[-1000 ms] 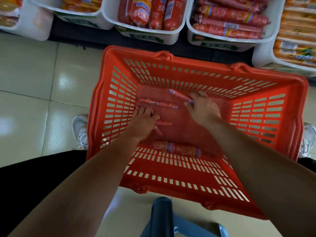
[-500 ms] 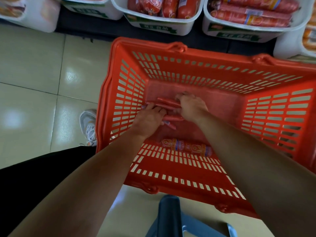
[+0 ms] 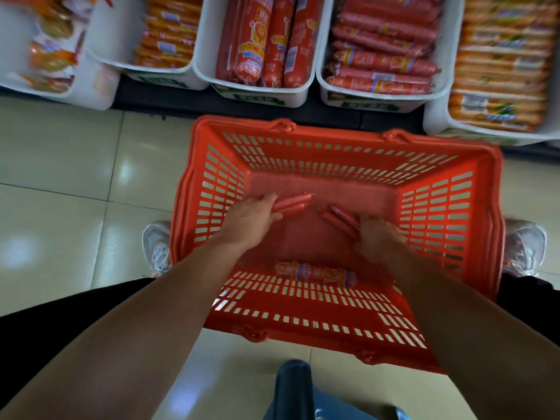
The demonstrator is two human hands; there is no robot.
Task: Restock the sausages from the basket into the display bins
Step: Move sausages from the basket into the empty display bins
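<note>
Inside the basket [image 3: 439,213], left hand [image 3: 251,221] grips a sausage bundle [image 3: 292,203], right hand [image 3: 378,237] grips a second bundle [image 3: 339,218]; a labelled sausage [image 3: 315,272] lies by its near wall.

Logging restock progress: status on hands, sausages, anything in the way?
Left hand grips thin sausages; right hand grips a second bunch. Labelled sausage lies in red basket. Nothing blocks bins.
</note>
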